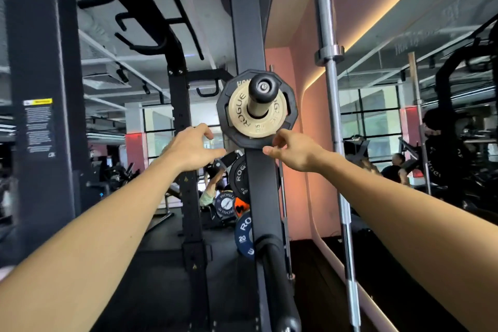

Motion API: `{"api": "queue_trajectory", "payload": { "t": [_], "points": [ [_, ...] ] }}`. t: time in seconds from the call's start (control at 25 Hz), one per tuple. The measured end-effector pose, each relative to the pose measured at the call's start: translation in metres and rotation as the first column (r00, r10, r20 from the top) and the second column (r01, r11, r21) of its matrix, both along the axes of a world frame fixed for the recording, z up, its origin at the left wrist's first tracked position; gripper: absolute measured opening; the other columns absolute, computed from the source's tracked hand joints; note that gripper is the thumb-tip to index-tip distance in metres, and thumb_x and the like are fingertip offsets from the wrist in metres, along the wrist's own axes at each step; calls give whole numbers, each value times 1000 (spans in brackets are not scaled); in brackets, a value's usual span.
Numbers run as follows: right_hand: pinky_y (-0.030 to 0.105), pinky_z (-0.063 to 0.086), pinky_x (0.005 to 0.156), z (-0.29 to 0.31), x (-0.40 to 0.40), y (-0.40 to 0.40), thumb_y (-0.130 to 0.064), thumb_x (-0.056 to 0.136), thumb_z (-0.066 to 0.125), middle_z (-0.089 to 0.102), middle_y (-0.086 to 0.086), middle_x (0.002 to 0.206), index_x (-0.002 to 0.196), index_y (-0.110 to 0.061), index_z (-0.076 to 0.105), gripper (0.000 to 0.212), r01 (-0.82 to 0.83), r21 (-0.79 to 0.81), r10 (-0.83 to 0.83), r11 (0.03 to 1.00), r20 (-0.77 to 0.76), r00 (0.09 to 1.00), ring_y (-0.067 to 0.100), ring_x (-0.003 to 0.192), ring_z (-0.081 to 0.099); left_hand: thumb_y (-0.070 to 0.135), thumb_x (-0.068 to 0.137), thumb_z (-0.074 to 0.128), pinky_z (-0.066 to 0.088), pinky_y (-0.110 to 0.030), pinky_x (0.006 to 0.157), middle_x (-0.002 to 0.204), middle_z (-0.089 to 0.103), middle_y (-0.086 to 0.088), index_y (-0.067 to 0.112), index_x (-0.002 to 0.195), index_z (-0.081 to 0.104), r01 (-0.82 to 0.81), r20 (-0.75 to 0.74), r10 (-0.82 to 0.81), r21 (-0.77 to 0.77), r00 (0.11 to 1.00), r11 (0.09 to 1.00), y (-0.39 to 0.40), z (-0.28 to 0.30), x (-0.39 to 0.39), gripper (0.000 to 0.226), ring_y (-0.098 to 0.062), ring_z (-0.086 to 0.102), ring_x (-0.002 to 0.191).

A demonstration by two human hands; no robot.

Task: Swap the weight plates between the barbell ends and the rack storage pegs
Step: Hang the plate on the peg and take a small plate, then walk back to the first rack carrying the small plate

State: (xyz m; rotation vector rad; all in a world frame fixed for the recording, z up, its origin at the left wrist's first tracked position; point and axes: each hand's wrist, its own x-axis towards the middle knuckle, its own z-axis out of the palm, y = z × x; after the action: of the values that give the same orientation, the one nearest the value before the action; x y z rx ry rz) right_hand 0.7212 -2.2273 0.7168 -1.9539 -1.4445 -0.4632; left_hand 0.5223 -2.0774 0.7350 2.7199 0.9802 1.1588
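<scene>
A small tan Rogue plate (244,113) sits in front of a larger black plate (292,108) on a storage peg (262,89) of the black rack upright (258,183). My left hand (191,149) hovers just left of the plates' lower edge, fingers loosely spread, holding nothing. My right hand (293,149) reaches the black plate's bottom rim, fingertips at or touching it, thumb extended; no grip is visible. Lower on the upright hang a black plate (238,175) and a blue 20 plate (242,234). A second peg (277,272) sticks out toward me below.
A steel barbell (331,105) stands upright to the right of the rack. A mirror wall (431,116) lines the right side. Another rack post (40,116) stands at the left. People (213,191) exercise in the background beyond the rack.
</scene>
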Motion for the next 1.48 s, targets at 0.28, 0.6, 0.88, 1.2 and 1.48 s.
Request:
{"api": "queue_trajectory", "payload": {
  "t": [0.28, 0.6, 0.88, 1.2, 1.48],
  "points": [
    [31, 45, 91, -63, -92, -12, -53, 84, 63, 59, 1, 118, 119, -17, 54, 50, -287, -262, 259, 921, -137, 956, 23, 108, 57, 70, 73, 64, 44, -39, 98, 124, 58, 0, 37, 115, 55, -170, -97, 150, -244, 984, 955, -54, -82, -124, 54, -22, 54, 113],
    [32, 40, 105, -237, -197, -35, -52, 84, 64, 57, 3, 130, 129, -18, 52, 58, -580, -425, 424, 695, -411, 808, 21, 123, 52, 68, 74, 64, 41, -34, 97, 132, 55, 3, 42, 111, 56, -444, -226, 384, -523, 895, 728, -133, -258, -266, 46, -18, 54, 119],
    [32, 40, 104, -413, -253, -70, -56, 85, 61, 52, -1, 139, 135, -23, 48, 62, -614, -621, 315, 487, -532, 786, 19, 126, 51, 70, 75, 62, 43, -34, 93, 127, 54, 6, 41, 115, 56, -550, -381, 428, -732, 820, 402, -215, -419, -357, 51, -16, 55, 107],
    [33, 35, 109, -567, -297, -163, -53, 90, 56, 43, 2, 149, 142, -18, 44, 65, -621, -754, 168, 214, -597, 784, 21, 134, 43, 66, 80, 63, 50, -37, 89, 123, 60, -2, 22, 127, 56, -504, -466, 298, -861, 833, 63, -338, -589, -406, 64, -19, 60, 101],
    [41, 41, 105, -662, -326, -272, -48, 93, 54, 52, 9, 139, 135, -11, 49, 56, -551, -822, 124, -144, -568, 814, 26, 124, 51, 62, 76, 67, 48, -39, 96, 127, 60, -9, 14, 123, 59, -442, -495, 265, -865, 827, -236, -462, -674, -417, 68, -25, 59, 108]
  ]
}}
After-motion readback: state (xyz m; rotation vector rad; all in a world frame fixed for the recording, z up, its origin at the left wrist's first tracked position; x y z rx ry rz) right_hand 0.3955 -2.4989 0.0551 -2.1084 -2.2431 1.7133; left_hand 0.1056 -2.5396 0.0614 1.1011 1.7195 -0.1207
